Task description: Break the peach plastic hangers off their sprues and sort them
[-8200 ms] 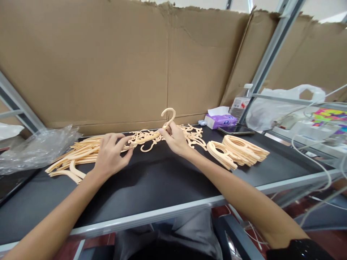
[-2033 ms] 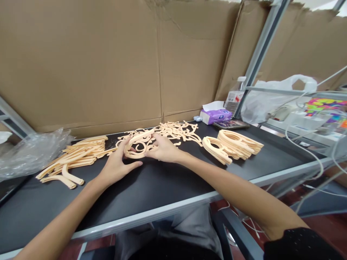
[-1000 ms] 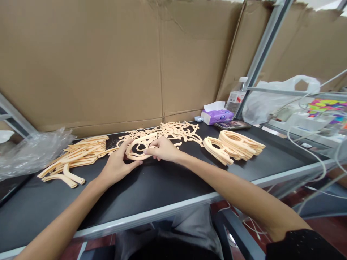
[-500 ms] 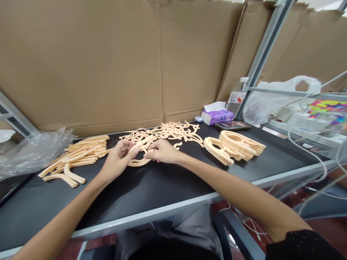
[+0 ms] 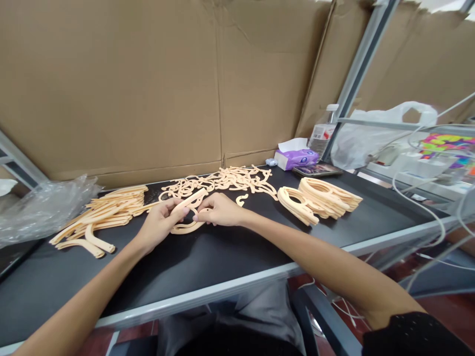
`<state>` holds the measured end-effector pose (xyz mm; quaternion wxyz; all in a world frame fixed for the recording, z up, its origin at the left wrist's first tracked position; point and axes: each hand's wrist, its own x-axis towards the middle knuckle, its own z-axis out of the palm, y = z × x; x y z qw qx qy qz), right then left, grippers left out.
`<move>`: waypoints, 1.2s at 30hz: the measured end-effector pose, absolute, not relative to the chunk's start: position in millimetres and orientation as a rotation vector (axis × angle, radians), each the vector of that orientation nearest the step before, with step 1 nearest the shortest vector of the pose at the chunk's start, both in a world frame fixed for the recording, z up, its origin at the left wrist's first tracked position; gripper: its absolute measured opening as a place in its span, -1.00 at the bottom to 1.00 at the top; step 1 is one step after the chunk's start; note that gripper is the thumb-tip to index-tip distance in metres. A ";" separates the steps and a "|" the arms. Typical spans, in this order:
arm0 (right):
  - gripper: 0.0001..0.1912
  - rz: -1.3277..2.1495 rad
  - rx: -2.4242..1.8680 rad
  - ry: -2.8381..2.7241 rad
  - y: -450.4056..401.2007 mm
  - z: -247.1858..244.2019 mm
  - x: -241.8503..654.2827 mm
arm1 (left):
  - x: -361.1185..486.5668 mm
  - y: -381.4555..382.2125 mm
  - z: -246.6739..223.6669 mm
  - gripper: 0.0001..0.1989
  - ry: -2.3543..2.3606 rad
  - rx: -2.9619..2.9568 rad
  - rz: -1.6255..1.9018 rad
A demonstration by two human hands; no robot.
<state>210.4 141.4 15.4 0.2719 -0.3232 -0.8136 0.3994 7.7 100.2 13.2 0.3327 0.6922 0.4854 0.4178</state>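
Note:
My left hand point(image 5: 163, 220) is closed, thumb and fingers pinching a long beige plastic arm point(image 5: 193, 199) that looks like part of a folding clothes hanger. Below it a beige curved piece point(image 5: 186, 229) bows toward me, and my right hand point(image 5: 219, 210) pinches its right end. Whether the two pieces are joined is hidden by my fingers. To the left lies a pile of long curved arms point(image 5: 118, 205). Beyond my hands spreads a heap of small hook-like pieces point(image 5: 237, 178), and a single small hook point(image 5: 241, 200) sits right of my right hand.
Stacked looped beige pieces point(image 5: 326, 198) stand on the black table point(image 5: 230, 262) at right. Behind them are a phone point(image 5: 318, 170), a purple tissue pack point(image 5: 297, 158) and a bottle point(image 5: 323, 132). Clear plastic wrap point(image 5: 48, 205) lies left. Cardboard point(image 5: 148, 89) walls the back; white cables point(image 5: 419, 212) hang right.
Both hands keep their grip in nearly the same place. The long arm tilts slightly, and the whole view has shifted a little.

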 end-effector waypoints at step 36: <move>-0.74 0.773 -0.957 -2.039 150.1 20.5 217.2 | 4.5 95.4 6.8 -0.27 1.593 2.541 0.959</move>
